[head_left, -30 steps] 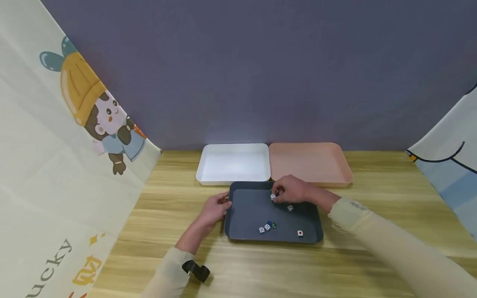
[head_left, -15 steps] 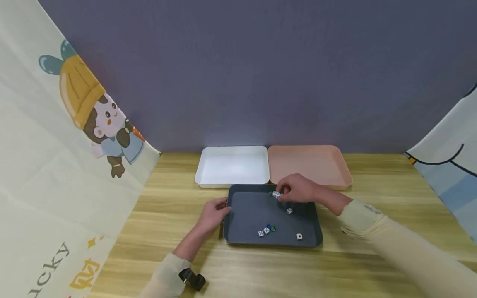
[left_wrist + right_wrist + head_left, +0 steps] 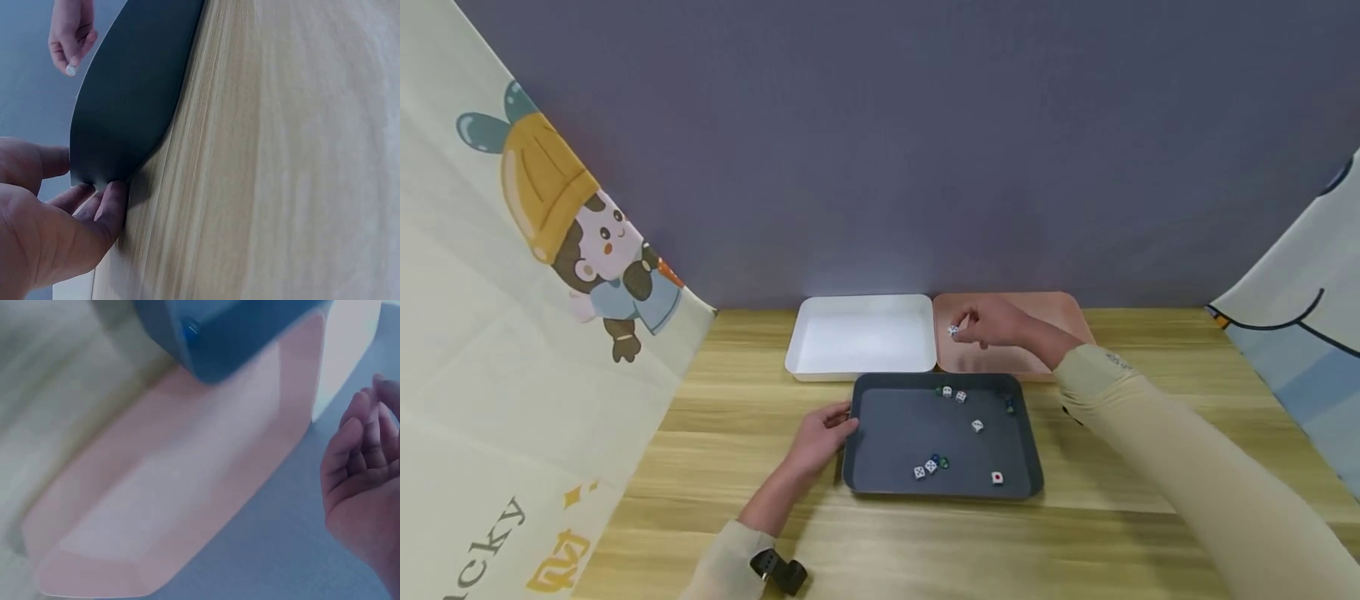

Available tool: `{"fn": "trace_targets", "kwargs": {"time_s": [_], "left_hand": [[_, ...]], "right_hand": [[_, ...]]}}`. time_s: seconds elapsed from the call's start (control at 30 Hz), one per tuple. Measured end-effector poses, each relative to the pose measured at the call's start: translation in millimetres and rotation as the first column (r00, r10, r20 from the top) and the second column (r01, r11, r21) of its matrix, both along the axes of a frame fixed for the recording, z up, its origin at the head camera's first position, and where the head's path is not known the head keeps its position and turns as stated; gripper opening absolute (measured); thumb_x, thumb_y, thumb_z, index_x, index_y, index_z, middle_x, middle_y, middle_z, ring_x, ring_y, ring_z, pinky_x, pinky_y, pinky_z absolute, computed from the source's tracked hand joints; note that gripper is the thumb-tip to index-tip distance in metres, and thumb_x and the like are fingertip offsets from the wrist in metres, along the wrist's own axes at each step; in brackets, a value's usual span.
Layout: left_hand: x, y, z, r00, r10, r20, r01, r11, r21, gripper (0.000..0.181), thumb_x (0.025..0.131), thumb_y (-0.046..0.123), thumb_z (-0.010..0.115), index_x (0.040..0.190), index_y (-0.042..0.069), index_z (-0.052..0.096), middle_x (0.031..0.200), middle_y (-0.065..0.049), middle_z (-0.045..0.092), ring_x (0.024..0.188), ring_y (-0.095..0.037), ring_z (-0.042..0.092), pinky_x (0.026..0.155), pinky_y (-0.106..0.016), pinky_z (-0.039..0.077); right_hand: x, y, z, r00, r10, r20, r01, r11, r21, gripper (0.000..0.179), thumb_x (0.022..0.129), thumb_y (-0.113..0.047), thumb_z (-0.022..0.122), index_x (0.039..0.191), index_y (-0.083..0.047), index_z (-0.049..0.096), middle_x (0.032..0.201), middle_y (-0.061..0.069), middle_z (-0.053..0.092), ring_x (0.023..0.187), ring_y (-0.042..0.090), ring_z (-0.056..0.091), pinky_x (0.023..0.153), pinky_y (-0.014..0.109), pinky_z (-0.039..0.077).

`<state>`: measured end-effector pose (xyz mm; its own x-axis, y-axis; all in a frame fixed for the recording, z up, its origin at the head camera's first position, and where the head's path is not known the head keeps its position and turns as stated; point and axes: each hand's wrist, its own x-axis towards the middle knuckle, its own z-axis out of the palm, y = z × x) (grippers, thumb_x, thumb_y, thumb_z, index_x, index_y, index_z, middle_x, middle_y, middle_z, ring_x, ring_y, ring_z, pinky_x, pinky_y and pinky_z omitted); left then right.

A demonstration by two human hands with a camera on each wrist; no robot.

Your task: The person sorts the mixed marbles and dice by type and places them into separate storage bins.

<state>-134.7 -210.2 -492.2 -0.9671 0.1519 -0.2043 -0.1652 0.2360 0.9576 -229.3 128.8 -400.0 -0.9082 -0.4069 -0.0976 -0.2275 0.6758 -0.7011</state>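
Clearly pinching a white die [image 3: 952, 330] between thumb and fingers of the right grip [image 3: 992, 321], and holding it above the left part of the pink tray [image 3: 1037, 304] in the head view. Clasping the left side of the dark tray [image 3: 887, 425] with the left grip [image 3: 816, 435], low on the bench [image 3: 752, 358]. Visible close up only from the left wrist: fingers set against the dark tray's outer wall. Also showing there, small at the upper left, that same die at the fingertips. Hidden from the right wrist, though giving a nearer look at the pink tray's inside and at a blue bead [image 3: 191, 330] in a corner of the dark tray.

Small, cube-shaped and white, marked with dark pips; partly covered and rather tiny, so hard to say fairly which number faces up. Scattered in the dark tray: six loose dice [image 3: 977, 426] of similar look, one with a single red pip, plus a green bead [image 3: 944, 462] close to two of them. Set beside the pink tray, at its left: a white tray [image 3: 861, 333].
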Motion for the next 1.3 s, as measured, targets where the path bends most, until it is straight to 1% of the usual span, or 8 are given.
{"fn": "trace_targets", "kwargs": {"time_s": [0.13,0.27,0.53,0.63,0.8,0.97,1.1,1.3], "left_hand": [[2.7,-0.2,0.1,1.0,-0.012,-0.003,0.012,1.0,0.009,0.041,0.095,0.006,0.061,0.132,-0.011,0.052,0.115,-0.023,0.062,0.099,-0.025,0.06,0.08,-0.034,0.053],[5.0,1.4,4.6,1.0,-0.026,-0.004,0.026,0.999,0.039,0.042,0.097,0.005,0.058,0.133,-0.014,0.049,0.116,-0.026,0.06,0.102,-0.029,0.06,0.082,-0.037,0.053],[9.1,4.4,8.9,1.0,-0.02,-0.007,0.02,0.999,0.03,0.041,0.097,0.005,0.058,0.132,-0.014,0.049,0.117,-0.027,0.06,0.103,-0.03,0.06,0.084,-0.038,0.053],[10.2,5.7,7.3,1.0,-0.029,-0.003,0.029,0.999,0.019,0.041,0.097,0.005,0.057,0.133,-0.014,0.049,0.116,-0.025,0.061,0.102,-0.028,0.06,0.084,-0.036,0.053],[10.5,6.0,8.7,1.0,-0.012,-0.022,0.013,1.0,0.025,0.04,0.097,0.005,0.056,0.133,-0.013,0.049,0.115,-0.024,0.061,0.101,-0.028,0.06,0.082,-0.036,0.052],[11.1,6.2,8.3,1.0,-0.028,-0.015,0.028,1.0,0.006,0.042,0.098,0.006,0.057,0.134,-0.014,0.047,0.117,-0.026,0.06,0.101,-0.027,0.06,0.081,-0.037,0.053],[9.1,5.2,9.5,1.0,-0.014,-0.009,0.014,1.0,0.001,0.043,0.098,0.008,0.057,0.135,-0.013,0.048,0.119,-0.025,0.058,0.102,-0.026,0.058,0.082,-0.038,0.052],[8.6,3.9,9.2,1.0,-0.002,0.022,0.001,1.0,0.014,0.043,0.098,0.008,0.058,0.136,-0.011,0.048,0.123,-0.026,0.057,0.109,-0.03,0.058,0.085,-0.037,0.052]], "right_hand": [[-21.0,-0.2,8.2,0.998,-0.061,0.011,0.062,0.998,-0.013,0.029,0.094,-0.018,0.066,0.116,0.001,0.066,0.091,0.013,0.064,0.074,0.034,0.063,0.069,0.048,0.052],[-39.4,0.8,7.0,0.992,-0.124,-0.006,0.124,0.992,-0.025,0.03,0.095,-0.017,0.063,0.118,0.002,0.064,0.097,0.016,0.063,0.075,0.034,0.063,0.072,0.051,0.052],[-60.0,4.8,-9.0,0.969,-0.24,-0.062,0.242,0.97,0.019,0.03,0.095,-0.016,0.061,0.117,0.004,0.064,0.111,0.02,0.062,0.071,0.023,0.061,0.064,0.036,0.051],[-64.4,5.9,-21.1,0.957,-0.28,-0.068,0.284,0.958,0.045,0.028,0.094,-0.015,0.063,0.114,0.004,0.066,0.107,0.019,0.064,0.072,0.023,0.06,0.064,0.035,0.05],[-72.0,-2.1,-37.5,0.946,-0.323,-0.007,0.323,0.946,0.013,0.025,0.086,-0.014,0.07,0.105,0.001,0.07,0.091,0.012,0.065,0.073,0.024,0.058,0.06,0.033,0.048],[-72.7,-10.1,-49.4,0.929,-0.368,0.038,0.368,0.93,0.006,0.014,0.085,-0.012,0.069,0.087,0.001,0.072,0.07,0.008,0.059,0.06,0.02,0.049,0.055,0.033,0.041],[-70.7,-19.2,-50.8,0.922,-0.387,0.027,0.387,0.922,-0.008,0.014,0.085,-0.01,0.066,0.091,0.0,0.075,0.082,0.009,0.065,0.068,0.022,0.049,0.062,0.034,0.042],[-75.5,-28.1,-56.4,0.887,-0.444,0.127,0.453,0.889,-0.057,0.024,0.085,-0.003,0.066,0.107,0.0,0.073,0.117,0.014,0.064,0.088,0.026,0.053,0.071,0.035,0.047]]}}
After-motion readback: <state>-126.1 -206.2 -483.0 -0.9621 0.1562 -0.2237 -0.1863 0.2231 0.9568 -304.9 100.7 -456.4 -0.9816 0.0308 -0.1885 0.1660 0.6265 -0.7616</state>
